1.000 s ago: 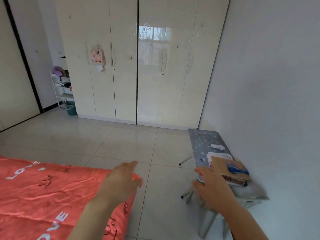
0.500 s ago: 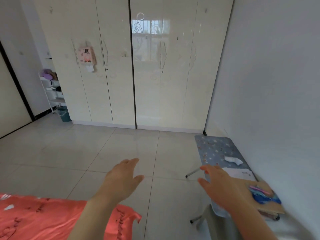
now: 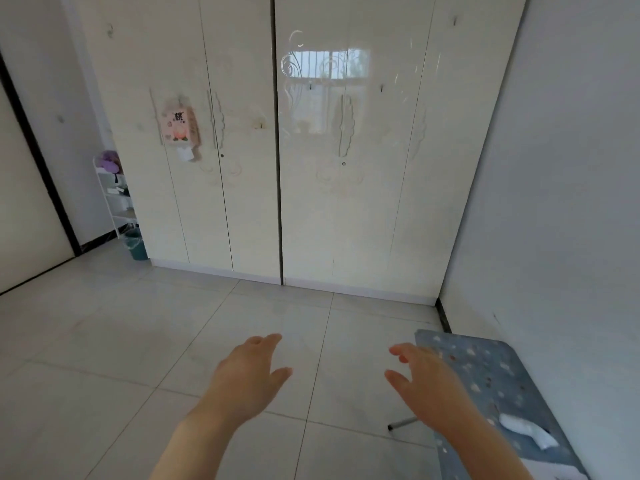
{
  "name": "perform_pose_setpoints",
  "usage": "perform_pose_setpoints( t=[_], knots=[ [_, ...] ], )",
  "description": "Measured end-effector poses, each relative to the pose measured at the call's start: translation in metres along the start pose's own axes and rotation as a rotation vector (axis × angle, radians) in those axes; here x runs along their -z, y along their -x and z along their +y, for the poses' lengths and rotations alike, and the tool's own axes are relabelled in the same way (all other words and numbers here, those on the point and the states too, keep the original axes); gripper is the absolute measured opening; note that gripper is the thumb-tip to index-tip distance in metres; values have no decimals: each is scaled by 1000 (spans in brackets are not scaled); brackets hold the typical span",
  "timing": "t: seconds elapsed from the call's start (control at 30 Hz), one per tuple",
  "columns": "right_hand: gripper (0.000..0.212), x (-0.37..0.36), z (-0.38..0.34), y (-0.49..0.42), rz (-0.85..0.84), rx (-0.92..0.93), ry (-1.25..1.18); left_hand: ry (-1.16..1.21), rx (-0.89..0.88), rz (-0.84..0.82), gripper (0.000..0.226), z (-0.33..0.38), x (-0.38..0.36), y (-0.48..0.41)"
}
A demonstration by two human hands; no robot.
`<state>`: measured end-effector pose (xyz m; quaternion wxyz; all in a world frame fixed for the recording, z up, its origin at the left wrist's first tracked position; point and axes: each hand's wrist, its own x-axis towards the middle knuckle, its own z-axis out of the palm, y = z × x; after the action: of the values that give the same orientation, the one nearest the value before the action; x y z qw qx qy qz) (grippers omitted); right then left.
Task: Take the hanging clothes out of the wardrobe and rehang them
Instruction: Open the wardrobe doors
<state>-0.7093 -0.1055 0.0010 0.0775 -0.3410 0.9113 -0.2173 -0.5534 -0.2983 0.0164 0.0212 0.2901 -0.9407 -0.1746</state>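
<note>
From the head camera, the cream, glossy wardrobe (image 3: pixel 381 202) fills the far wall ahead, reaching into the right-hand corner of the room. All its doors are closed, so the hanging clothes are hidden behind them. A window reflection shines on the right-centre door, above a carved handle (image 3: pixel 345 126). A pink box (image 3: pixel 180 128) hangs on one of the left doors.

Both hands reach forward over the pale tiled floor (image 3: pixel 138 341), well short of the wardrobe. The left hand (image 3: pixel 246 375) is palm down, with relaxed, nearly straight fingers and the thumb spread; it holds nothing. The right hand (image 3: pixel 429 386) is also spread, its fingers loosely extended and empty. It hovers at the near left edge of a worktop (image 3: pixel 491 375) with a blue patterned cover, set against the right wall. A small white crumpled item (image 3: pixel 528 432) lies on that cover, and a metal leg (image 3: pixel 403 423) sticks out below it.

At the far left, a white shelf rack (image 3: pixel 116 199) stands beside the wardrobe, with a teal bin (image 3: pixel 136 244) at its foot.
</note>
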Motion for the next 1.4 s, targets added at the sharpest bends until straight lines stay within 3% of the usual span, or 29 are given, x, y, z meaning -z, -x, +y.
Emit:
perform_pose_setpoints(
  t=[0.9, 1.4],
  knots=[
    [42, -36, -13, -591, 19, 35, 28, -27, -45, 18, 59, -64, 42, -576],
    [43, -15, -27, -894, 42, 52, 66, -51, -57, 23, 58, -85, 93, -872]
  ],
)
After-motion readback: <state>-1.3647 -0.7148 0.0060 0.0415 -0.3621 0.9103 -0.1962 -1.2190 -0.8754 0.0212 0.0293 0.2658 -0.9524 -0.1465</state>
